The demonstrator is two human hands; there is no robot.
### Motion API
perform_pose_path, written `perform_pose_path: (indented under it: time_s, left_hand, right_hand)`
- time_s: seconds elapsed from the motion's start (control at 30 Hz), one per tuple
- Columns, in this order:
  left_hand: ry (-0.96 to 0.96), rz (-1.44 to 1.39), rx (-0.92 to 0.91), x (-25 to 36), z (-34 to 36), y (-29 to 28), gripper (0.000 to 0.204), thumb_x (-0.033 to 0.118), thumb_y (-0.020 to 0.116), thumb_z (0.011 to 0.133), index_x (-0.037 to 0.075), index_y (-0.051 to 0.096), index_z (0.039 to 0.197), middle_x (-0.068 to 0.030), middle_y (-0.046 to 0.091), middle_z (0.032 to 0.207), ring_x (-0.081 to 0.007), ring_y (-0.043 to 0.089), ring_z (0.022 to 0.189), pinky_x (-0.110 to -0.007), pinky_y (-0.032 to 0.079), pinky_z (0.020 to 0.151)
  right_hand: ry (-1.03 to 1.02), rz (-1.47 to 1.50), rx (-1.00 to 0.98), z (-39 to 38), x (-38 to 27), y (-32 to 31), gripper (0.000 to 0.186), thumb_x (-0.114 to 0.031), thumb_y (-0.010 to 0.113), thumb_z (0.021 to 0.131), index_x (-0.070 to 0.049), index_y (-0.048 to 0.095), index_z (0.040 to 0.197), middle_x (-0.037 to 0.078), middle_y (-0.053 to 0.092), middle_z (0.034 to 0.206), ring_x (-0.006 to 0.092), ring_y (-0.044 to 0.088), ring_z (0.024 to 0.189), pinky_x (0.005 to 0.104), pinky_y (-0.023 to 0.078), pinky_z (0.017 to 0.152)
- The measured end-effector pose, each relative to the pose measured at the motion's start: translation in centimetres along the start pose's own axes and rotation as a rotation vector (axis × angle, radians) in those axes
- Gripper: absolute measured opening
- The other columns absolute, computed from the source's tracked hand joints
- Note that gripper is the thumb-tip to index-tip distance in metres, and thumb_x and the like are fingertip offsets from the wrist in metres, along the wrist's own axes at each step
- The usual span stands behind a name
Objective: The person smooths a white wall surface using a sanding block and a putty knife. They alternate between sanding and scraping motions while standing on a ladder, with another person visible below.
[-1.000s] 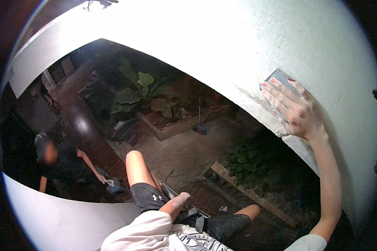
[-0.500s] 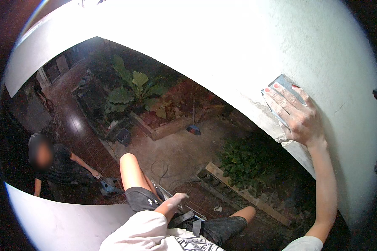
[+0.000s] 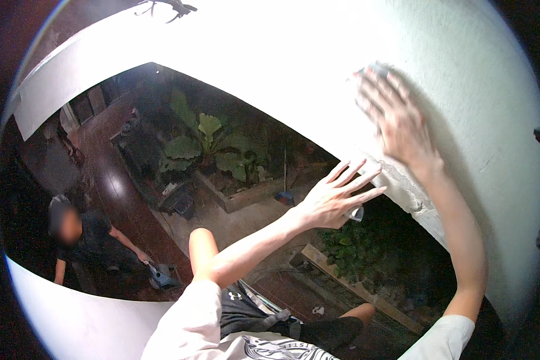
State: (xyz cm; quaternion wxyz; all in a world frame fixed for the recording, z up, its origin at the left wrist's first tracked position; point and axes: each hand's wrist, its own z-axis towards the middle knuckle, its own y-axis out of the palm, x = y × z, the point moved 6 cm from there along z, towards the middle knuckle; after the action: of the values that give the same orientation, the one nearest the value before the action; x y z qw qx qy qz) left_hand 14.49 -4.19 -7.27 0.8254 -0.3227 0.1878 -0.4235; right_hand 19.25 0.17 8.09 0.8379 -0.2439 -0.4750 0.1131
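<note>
My right hand (image 3: 399,120) is raised to the white wall (image 3: 462,90) and presses a grey piece of sandpaper (image 3: 375,69) flat against it. The fingers are blurred and cover most of the sheet. Lower and to the left, my left hand (image 3: 336,195) reaches up with its fingers spread. Its fingertips are close to the wall's rough lower edge; whether they touch it I cannot tell. A small pale thing (image 3: 356,213) shows below the left thumb, too little of it to name. Chipped plaster (image 3: 411,195) runs along the edge under my right forearm.
Far below, a person in dark clothes (image 3: 93,240) holds a blue-grey tool or container (image 3: 162,276). A broom (image 3: 284,195) stands near a planter with a large leafy plant (image 3: 209,135). A wooden plank (image 3: 354,285) borders a bush (image 3: 354,246). Dark cord-like pieces (image 3: 168,7) lie atop the wall.
My left hand has risen from my lap toward the wall's edge, its fingers spreading. My right hand has slid the sandpaper up and slightly left. The view has shifted a little.
</note>
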Motion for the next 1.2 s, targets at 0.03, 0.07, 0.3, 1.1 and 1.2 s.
perform_pose_path:
  time_s: [0.03,0.07,0.3,1.1,1.2]
  left_hand:
    - [-0.001,0.019,-0.024,-0.1,0.7,0.1,0.104,0.029,0.077,0.060,0.026,0.025,0.150,-0.0144,0.018,0.156,-0.0389,0.017,0.143,-0.056,0.016,0.116]
    - [0.001,0.011,-0.023,-0.2,1.1,0.4,0.105,0.032,0.077,0.061,0.027,0.023,0.151,-0.0142,0.017,0.157,-0.0390,0.016,0.144,-0.057,0.014,0.116]
    - [-0.014,0.065,0.056,-1.2,1.5,4.4,0.102,0.045,0.073,0.067,0.022,0.022,0.151,-0.0076,0.015,0.159,-0.0391,0.011,0.145,-0.060,0.009,0.115]
    - [-0.122,0.035,-0.075,-1.6,0.8,4.8,0.060,0.027,0.066,0.078,0.016,0.049,0.135,-0.0087,0.034,0.149,-0.0322,0.013,0.145,-0.055,0.000,0.119]
    - [-0.124,0.096,-0.105,-1.5,0.8,4.7,0.058,0.028,0.065,0.081,0.017,0.049,0.135,-0.0083,0.033,0.150,-0.0320,0.012,0.146,-0.055,0.000,0.119]
  right_hand:
    - [0.024,-0.029,0.118,1.1,0.5,-0.7,0.045,-0.017,0.054,0.086,-0.015,0.055,0.132,0.003,0.043,0.147,0.0169,0.031,0.141,0.0379,0.016,0.120]
    - [0.061,-0.062,0.191,2.4,1.1,-1.1,0.048,-0.016,0.054,0.085,-0.014,0.053,0.133,0.004,0.043,0.147,0.0175,0.031,0.141,0.0381,0.017,0.120]
    - [-0.391,-0.107,-0.277,8.6,-4.4,4.5,0.051,-0.021,0.043,0.092,-0.013,0.040,0.143,0.006,0.035,0.152,0.0232,0.030,0.141,0.0407,0.019,0.119]
    - [0.012,-0.107,-0.074,17.9,-6.7,8.9,0.040,-0.032,0.049,0.089,-0.009,0.062,0.119,0.013,0.050,0.137,0.0283,0.037,0.135,0.0426,0.023,0.117]
    - [0.142,-0.021,0.220,17.9,-5.6,6.8,0.039,-0.032,0.050,0.089,-0.008,0.063,0.117,0.014,0.051,0.136,0.0284,0.037,0.135,0.0427,0.023,0.117]
